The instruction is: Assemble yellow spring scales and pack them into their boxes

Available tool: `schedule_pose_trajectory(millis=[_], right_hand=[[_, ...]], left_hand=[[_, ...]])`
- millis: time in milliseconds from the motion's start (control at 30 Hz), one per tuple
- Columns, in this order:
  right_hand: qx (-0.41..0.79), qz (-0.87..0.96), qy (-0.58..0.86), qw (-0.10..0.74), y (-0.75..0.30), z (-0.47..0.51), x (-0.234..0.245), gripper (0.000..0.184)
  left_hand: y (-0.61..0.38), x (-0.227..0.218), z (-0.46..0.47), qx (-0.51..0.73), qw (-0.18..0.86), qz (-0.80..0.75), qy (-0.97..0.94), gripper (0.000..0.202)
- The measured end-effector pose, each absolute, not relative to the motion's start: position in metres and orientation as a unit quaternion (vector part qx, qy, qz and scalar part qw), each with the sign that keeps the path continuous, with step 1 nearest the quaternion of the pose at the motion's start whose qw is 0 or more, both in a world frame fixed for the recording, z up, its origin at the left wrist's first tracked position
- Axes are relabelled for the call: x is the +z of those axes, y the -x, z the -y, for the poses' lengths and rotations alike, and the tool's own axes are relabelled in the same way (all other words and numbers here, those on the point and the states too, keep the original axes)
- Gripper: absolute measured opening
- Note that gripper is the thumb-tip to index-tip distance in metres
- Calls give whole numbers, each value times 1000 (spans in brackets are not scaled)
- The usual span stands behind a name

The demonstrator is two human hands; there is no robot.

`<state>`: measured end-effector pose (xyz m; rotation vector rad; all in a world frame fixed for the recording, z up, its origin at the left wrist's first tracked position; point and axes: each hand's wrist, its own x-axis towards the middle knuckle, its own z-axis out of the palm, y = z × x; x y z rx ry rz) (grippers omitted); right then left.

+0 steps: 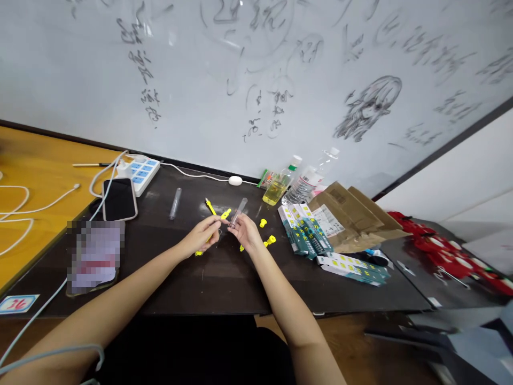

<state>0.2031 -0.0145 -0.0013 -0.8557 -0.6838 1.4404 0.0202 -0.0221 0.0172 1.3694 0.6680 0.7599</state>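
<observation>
My right hand grips a clear plastic tube; my left hand pinches a yellow plastic piece mid-way across the dark tabletop, bare surface toward its near edge.

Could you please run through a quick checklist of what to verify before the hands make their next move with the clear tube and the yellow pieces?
1. Right hand grips the clear tube: ok, its fingers close around the lower end.
2. Left hand holds a yellow piece: ok, a yellow strip runs through it.
3. Both hands meet over the dark table: ok, fingertips almost touching.
4. Spare yellow pieces within reach: ok, right of the right hand.
5. Second clear tube lying apart: ok, left of the hands.
6. Piece lined up with the tube mouth: cannot tell, too small.
</observation>
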Motion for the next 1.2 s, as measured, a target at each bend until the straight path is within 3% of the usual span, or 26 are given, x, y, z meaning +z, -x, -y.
schedule_pose_trajectory(millis=[200, 667, 1200], right_hand=[[596, 250, 352, 677, -206, 16, 3, 22], [571, 230, 364, 699, -207, 17, 4, 24], [590, 358, 354, 631, -196, 27, 13, 33]], left_hand=[[-19, 12, 22, 245, 661, -285, -649, 40], [-20, 5, 19, 232, 658, -267, -665, 43], [-22, 5, 19, 248, 648, -302, -653, 37]])
